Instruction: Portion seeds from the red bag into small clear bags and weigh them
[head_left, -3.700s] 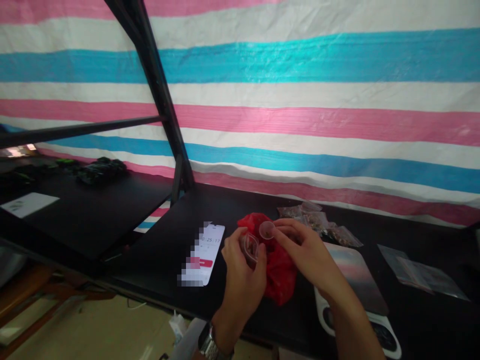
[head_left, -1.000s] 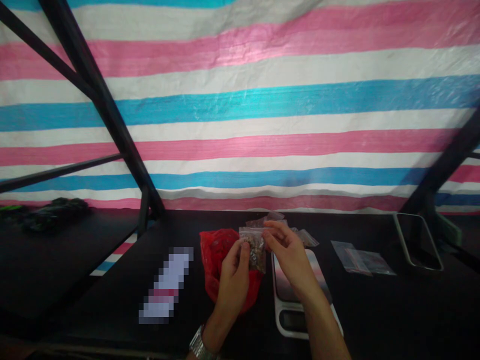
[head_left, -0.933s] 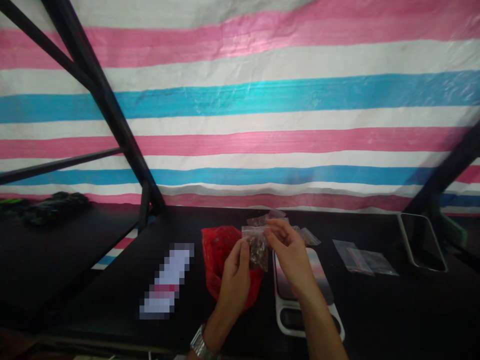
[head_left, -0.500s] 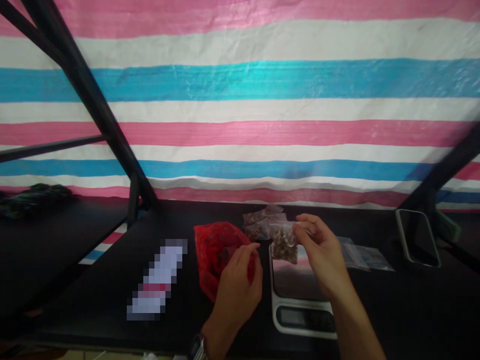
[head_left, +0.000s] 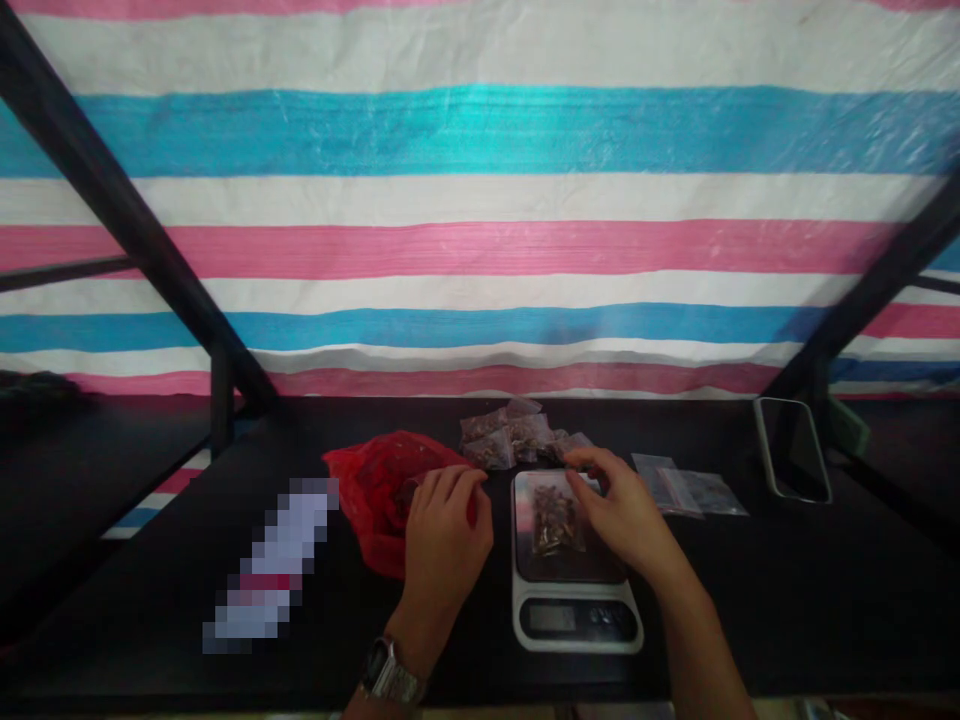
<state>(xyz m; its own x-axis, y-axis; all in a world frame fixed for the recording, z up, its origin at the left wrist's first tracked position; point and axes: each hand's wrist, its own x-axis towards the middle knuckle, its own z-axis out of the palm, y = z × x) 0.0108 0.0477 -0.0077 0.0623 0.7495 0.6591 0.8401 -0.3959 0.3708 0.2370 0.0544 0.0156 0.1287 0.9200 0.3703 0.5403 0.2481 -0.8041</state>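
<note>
A small clear zip bag of brown dried pieces (head_left: 555,520) lies flat on the plate of a white digital kitchen scale (head_left: 577,645). Beside its upper right corner is my right hand (head_left: 619,505), thumb and fingers apart and no longer gripping the bag. My left hand (head_left: 448,525) rests curled at the right side of an open red plastic bag (head_left: 367,475), with its fingertips bent down toward the bag's mouth. What those fingers hold is hidden behind the hand. Dark contents show dimly inside the red bag.
Several filled zip bags (head_left: 499,435) are piled behind the scale. Flat clear bags (head_left: 694,490) lie to its right, with a phone (head_left: 793,450) propped beyond them. A blurred pale item (head_left: 274,560) is at left. Dark slanted frame bars (head_left: 161,255) flank the black tabletop (head_left: 465,650).
My right hand has lowered the filled zip bag onto the scale plate and let go of it. My left hand stays at the red bag. The view has shifted right.
</note>
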